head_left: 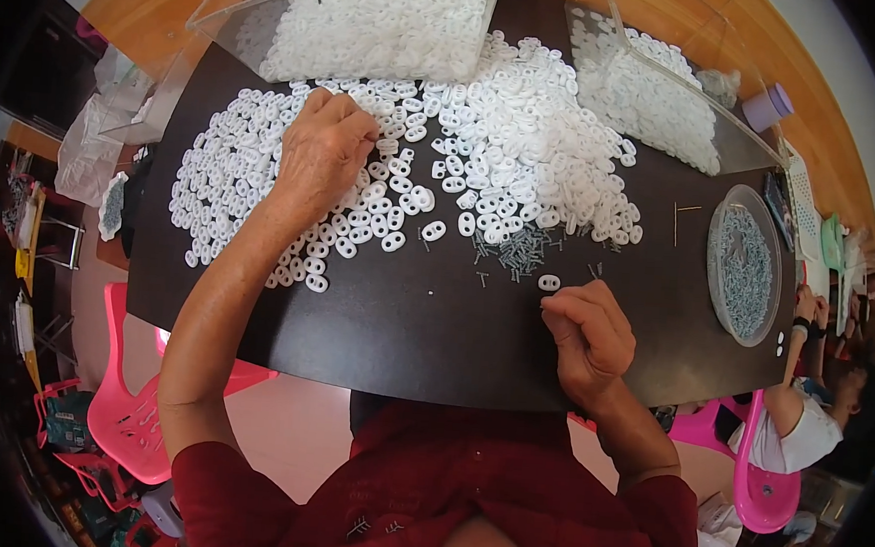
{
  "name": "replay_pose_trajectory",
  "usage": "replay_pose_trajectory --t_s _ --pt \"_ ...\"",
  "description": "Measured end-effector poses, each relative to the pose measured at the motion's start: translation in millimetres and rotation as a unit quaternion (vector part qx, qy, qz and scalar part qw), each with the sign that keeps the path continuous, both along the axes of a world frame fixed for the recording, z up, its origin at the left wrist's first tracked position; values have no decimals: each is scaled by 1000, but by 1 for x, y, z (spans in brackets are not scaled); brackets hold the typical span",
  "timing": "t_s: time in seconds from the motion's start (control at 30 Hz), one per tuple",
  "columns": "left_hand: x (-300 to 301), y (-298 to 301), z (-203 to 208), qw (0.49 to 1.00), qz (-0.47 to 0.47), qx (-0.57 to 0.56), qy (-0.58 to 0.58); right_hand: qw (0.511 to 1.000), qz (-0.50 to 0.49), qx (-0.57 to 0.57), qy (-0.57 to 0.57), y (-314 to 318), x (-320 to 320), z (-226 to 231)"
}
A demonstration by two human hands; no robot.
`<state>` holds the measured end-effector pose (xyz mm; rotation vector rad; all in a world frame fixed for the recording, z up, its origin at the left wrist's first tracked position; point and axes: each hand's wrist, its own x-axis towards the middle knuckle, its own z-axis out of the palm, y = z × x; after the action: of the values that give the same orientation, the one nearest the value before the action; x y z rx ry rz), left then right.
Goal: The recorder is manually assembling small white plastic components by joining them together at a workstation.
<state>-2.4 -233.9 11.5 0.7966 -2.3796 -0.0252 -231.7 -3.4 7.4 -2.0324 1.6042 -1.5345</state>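
My left hand (327,151) reaches into a spread of small white oval plastic pieces with two holes (229,165). Its fingers are bent and close together; the tips are hidden behind the knuckles. Near the table's front edge, my right hand (591,335) is closed, thumb and fingers curled together in a pinch. Whatever it may grip is hidden. One white two-hole piece (549,282) sits right at those fingertips; I cannot tell whether they touch it. Beyond lies a small heap of grey screws (516,253), beside a larger mound of the white pieces (517,118).
Two clear bins of white pieces, one at the back (372,29) and another at back right (649,91), bound the dark table (403,342). A round tub of screws (744,262) stands right, near thin brass-coloured rods (676,226). Another person (799,421) sits at far right by pink chairs.
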Motion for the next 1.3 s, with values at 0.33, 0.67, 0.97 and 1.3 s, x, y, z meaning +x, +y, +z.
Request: replay_pose_trajectory --t_s 0.33,0.67,0.97,1.3 --pt "-8 1 0 998 -46 40 12 1000 1 13 3 0 0 0" --pt "-4 -3 3 999 -16 -6 -38 1000 3 20 8 2 0 0" --pt "-13 -3 0 996 -36 -32 -76 1000 2 23 8 2 -1 0" --pt "-46 0 -2 995 -102 7 -17 1000 -5 8 3 0 -1 0"
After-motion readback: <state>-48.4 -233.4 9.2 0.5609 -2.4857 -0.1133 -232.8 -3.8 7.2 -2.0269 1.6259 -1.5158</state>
